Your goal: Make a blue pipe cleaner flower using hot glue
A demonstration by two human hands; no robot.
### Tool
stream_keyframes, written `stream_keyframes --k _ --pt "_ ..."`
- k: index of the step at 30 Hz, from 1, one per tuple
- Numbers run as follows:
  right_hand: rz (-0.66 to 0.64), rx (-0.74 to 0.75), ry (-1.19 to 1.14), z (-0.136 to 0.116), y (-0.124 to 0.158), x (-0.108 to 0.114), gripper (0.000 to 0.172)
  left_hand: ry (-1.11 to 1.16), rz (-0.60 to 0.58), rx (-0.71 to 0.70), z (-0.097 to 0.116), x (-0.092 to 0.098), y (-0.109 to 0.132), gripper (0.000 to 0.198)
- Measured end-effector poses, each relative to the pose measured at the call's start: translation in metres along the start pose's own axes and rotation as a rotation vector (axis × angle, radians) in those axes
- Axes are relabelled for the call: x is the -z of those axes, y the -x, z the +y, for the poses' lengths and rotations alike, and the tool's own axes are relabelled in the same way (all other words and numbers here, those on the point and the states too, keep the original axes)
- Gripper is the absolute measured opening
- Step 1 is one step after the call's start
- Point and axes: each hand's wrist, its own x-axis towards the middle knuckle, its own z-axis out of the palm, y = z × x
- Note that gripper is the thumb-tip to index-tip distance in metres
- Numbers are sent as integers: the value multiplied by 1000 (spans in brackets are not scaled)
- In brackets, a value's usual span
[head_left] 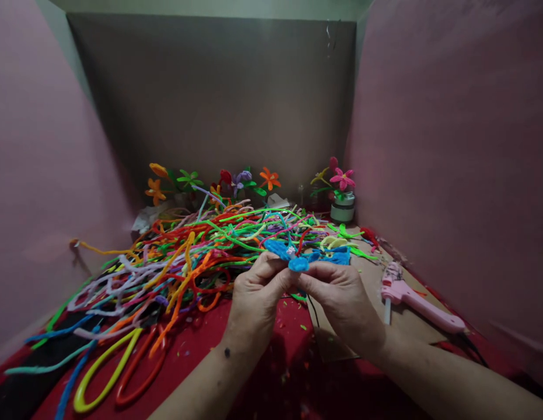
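Observation:
Between both hands, near the middle of the view, is a blue pipe cleaner flower [298,265] with a small pale centre. My left hand [258,291] pinches it from the left with thumb and forefinger. From the right, my right hand [341,297] pinches the same flower, its fingertips almost meeting those of the left. The fingers hide the underside of the flower. Just behind my right hand lie more blue fuzzy pieces [339,255]. A large heap of coloured pipe cleaners [219,233] spreads behind and left of my hands.
On brown cardboard [341,338] at the right lies a pink glue gun [411,300]. Yellow and red scissor handles [107,373] rest front left on the red cloth [201,373]. Finished flowers [270,178] and a small pot [343,207] stand along the back. Pink walls flank both sides.

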Motion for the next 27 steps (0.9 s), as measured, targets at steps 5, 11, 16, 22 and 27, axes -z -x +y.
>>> stream_keyframes --k 5,11,16,22,27 --pt "14 122 105 7 1 1 13 69 1 -12 -4 0 0 7" --pt "26 249 238 8 3 3 11 136 -56 44 -7 4 -3 7" --pt "-30 272 310 1 4 4 13 161 -51 44 -5 6 -3 8" --pt "-179 164 237 -26 -12 31 17 283 -12 38 7 9 -10 8" --pt "62 112 456 -41 -35 74 14 382 2 89 7 12 -16 14"
